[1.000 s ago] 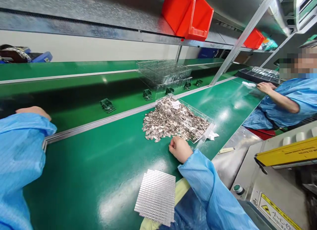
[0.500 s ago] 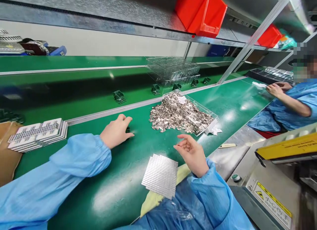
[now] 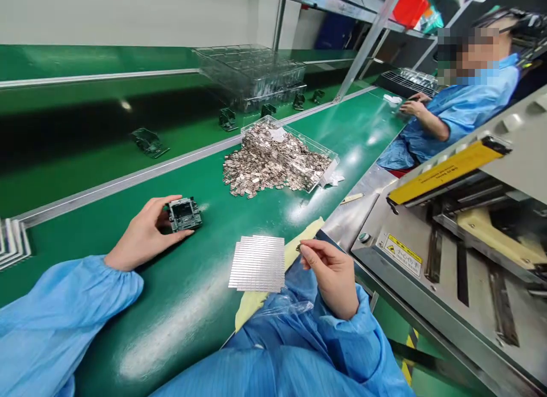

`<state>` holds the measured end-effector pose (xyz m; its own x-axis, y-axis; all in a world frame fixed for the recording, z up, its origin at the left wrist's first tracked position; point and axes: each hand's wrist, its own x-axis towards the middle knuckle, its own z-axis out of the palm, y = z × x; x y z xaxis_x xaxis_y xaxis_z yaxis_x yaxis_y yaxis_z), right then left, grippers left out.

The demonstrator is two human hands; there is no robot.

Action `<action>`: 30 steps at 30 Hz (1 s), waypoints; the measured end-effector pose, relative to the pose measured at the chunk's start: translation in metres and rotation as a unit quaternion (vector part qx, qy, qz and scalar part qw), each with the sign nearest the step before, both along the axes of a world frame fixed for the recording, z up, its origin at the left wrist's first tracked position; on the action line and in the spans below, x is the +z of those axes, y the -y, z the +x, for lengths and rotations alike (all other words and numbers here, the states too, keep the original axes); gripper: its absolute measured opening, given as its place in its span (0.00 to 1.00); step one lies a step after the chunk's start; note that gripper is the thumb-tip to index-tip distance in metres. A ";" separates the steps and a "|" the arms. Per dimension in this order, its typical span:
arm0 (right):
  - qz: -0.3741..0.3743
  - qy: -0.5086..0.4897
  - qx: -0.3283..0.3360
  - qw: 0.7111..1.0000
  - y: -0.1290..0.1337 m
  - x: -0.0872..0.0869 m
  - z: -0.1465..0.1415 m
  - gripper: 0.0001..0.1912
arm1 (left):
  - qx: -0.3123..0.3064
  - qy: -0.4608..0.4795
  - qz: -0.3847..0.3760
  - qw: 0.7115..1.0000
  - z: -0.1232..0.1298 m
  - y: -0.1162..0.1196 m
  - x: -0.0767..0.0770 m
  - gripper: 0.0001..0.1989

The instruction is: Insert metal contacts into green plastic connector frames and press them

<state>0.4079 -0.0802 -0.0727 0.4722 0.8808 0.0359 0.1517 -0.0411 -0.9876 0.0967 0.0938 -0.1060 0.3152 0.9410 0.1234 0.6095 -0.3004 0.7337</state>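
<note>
My left hand [image 3: 147,232] has its thumb and fingers around a small dark green circuit board assembly [image 3: 186,216] with a square opening, low at the green tabletop. My right hand [image 3: 329,271] is closed in a pinch over the front edge, holding a tiny dark metal piece [image 3: 298,247] at the fingertips; its exact shape is too small to tell. Between the hands lies a stack of ridged silver strips [image 3: 258,264], partly over a yellow cloth [image 3: 250,308]. Beyond them, a heap of small metal pieces [image 3: 265,163] spills from a clear tray [image 3: 331,172].
More circuit board assemblies [image 3: 149,143] stand along the sunken green belt behind a metal rail [image 3: 128,165]. Clear stacked trays [image 3: 252,72] are at the back. A machine with a yellow bar [image 3: 448,169] stands at right. A co-worker in blue [image 3: 465,109] sits farther along. White panels [image 3: 12,243] are stacked at left.
My view has tilted down and turned right. My left hand, earlier with fingers spread at a dark part, now grips the circuit board assembly. My right hand stays pinched, now more beside the silver strips.
</note>
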 end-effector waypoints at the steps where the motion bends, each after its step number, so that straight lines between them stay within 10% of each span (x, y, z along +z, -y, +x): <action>1: -0.013 -0.036 0.001 0.999 0.004 -0.001 -0.002 0.13 | 0.010 0.066 -0.013 0.998 0.012 0.009 0.005 0.35; 6: -0.021 -0.107 0.024 0.994 0.019 -0.005 -0.019 0.11 | -0.066 0.303 -0.176 0.934 0.085 0.073 0.021 0.30; 13: 0.054 -0.057 -0.007 0.997 0.024 -0.016 -0.045 0.05 | -0.162 0.386 -0.287 0.862 0.131 0.115 0.016 0.27; 30: 0.047 0.016 -0.031 0.998 0.019 -0.014 -0.056 0.08 | -0.225 0.314 -0.167 0.907 0.125 0.126 0.007 0.16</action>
